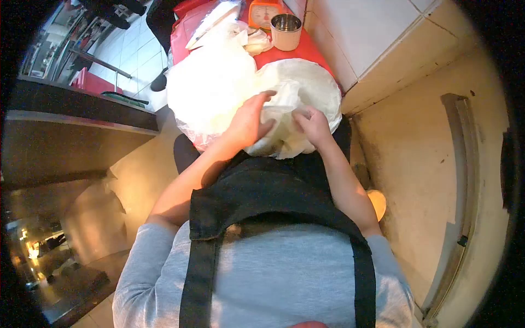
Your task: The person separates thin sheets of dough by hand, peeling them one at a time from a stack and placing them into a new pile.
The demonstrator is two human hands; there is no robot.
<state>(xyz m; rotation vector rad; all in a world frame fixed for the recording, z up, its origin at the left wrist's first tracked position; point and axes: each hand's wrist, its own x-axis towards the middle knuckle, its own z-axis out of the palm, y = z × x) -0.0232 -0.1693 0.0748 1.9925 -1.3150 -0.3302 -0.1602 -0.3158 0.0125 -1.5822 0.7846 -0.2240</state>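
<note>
A round stack of thin, pale wrapper-like sheets (320,82) lies in front of me, its near part loose and wrinkled. My left hand (250,120) is at the stack's left side, thumb and fingers apart around the edge of a raised sheet. With fingers and thumb pinched together, my right hand (314,127) grips the thin pale sheet (281,123) on its right side. Beside the stack, to the left, is a second, larger round white pile (210,90), washed out by bright light, with clear plastic along its lower edge.
Behind the piles, a red surface (322,57) carries a metal cup (286,33), an orange dial scale (263,13) and crumpled plastic bags (219,22). A tiled wall (361,33) closes in on the right. At left stands a dark counter (71,104); a person's dark shoe (159,80) shows beyond it.
</note>
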